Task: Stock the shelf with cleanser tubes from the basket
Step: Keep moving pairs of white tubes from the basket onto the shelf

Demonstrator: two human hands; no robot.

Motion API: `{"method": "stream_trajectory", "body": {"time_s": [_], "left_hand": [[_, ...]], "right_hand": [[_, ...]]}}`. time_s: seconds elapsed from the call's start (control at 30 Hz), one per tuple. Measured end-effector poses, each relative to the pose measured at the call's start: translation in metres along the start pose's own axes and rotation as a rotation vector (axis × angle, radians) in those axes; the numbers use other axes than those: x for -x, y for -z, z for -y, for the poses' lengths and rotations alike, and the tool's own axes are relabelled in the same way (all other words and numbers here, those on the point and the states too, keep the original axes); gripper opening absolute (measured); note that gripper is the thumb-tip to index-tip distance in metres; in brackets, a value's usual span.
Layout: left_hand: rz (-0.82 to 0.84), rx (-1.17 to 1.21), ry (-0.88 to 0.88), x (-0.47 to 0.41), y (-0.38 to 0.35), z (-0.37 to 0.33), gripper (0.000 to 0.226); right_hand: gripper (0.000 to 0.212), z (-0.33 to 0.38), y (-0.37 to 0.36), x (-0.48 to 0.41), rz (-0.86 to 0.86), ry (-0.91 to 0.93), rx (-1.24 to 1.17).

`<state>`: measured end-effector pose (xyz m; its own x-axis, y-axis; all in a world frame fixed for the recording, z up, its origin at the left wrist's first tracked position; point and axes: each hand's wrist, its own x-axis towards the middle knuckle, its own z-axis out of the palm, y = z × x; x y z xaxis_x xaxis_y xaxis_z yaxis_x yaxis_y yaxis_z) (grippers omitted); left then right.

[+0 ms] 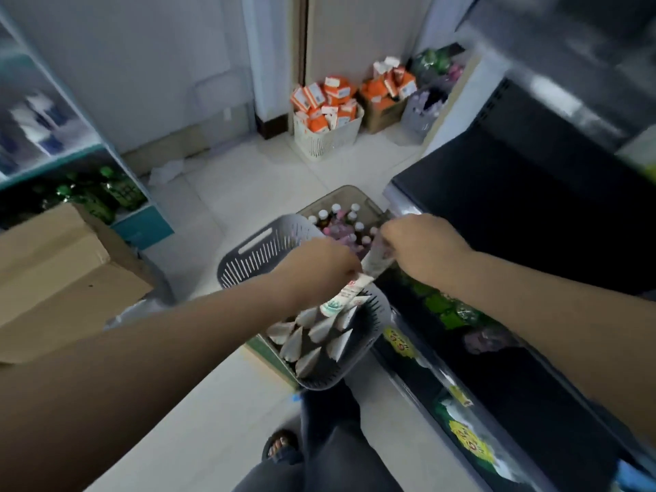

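**Cleanser tubes (319, 335) packed in the basket, two in hand**

Most tubes stood crammed in the grey basket (248, 257) beside the dark shelf (497, 214). The left hand (319, 268) pinched one tube (342, 296) just above them, and the right hand (422, 246) gripped a second tube (378, 259). Gathering both into one fist, ends aligned, seemed the best way to shelve them.

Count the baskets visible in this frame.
4: grey basket of tubes, nearest; brown basket of bottles just behind it; white basket of orange boxes, far back; pale basket farther right of that. Others may be hidden.
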<state>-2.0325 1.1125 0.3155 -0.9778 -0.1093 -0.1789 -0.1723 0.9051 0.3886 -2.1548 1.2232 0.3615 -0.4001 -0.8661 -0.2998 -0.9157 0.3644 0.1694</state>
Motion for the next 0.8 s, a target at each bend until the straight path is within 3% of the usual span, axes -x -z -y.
{"method": "stream_trajectory", "body": {"time_s": [0.17,0.47,0.8], "left_hand": [[-0.079,-0.132,-0.131,0.016,0.052,-0.053,0.028],[-0.147,-0.124,-0.36,0.027,0.102,-0.161,0.025],[-0.169,-0.226,-0.57,0.022,0.124,-0.303,0.024]], "right_hand": [[0.011,-0.01,0.032,0.078,-0.086,-0.132,-0.045],[0.018,-0.037,0.068,0.209,-0.124,-0.397,-0.14],[0.023,-0.092,0.097,0.35,-0.23,-0.554,-0.184]]}}
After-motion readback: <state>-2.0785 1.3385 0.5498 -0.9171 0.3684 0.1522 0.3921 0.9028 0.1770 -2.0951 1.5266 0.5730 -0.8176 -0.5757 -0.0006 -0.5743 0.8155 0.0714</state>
